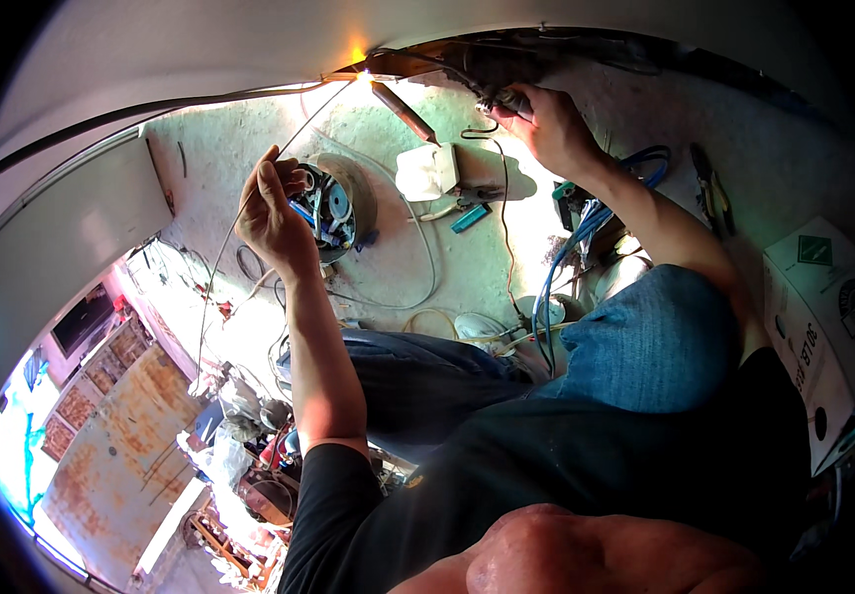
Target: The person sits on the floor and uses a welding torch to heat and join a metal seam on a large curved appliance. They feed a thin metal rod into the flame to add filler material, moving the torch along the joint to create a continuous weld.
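My left hand is closed in a pinch on a thin metal filler rod. The rod's upper end meets a bright flame at the lower edge of a large pale panel. In my right hand, fingers wrapped round its handle, is a gas torch; its dark thin neck reaches up and left to the flame. Just below the flame a brownish, tapered cylinder slants down toward a white block. Glare hides the exact contact of rod, flame and metal.
A round container full of tools stands beside my left hand. Blue hoses run past my bent knee. Pliers and a printed white carton lie at right. A teal box-shaped piece rests on the floor.
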Demonstrator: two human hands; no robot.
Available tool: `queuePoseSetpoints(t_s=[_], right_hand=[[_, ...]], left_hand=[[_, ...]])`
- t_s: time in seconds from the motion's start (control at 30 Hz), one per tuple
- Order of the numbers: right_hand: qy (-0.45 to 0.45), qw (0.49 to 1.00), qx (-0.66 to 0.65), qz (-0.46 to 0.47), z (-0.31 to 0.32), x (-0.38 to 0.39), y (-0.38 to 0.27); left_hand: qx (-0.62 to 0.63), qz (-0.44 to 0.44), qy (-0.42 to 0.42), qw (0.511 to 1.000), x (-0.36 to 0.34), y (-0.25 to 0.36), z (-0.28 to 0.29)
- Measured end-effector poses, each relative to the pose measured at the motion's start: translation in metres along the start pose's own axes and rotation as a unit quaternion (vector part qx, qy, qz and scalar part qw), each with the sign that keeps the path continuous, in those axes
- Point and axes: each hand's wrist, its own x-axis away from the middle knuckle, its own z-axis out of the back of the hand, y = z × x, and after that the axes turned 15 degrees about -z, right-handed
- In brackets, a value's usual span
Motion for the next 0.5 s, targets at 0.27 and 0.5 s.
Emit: queuePoseSetpoints(t_s=[0.27, 0.5], right_hand=[[-0.032, 0.999, 0.010, -0.025, 0.0023, -0.0018, -0.0111], [-0.006, 1.000, 0.008, -0.005, 0.0013, 0.0007, -0.0074]], left_hand=[[0.012, -0.004, -0.005, 1.000, 0.0001, -0.0024, 0.0037], [0.006, -0.012, 0.002, 1.000, -0.0011, 0.0003, -0.0004]])
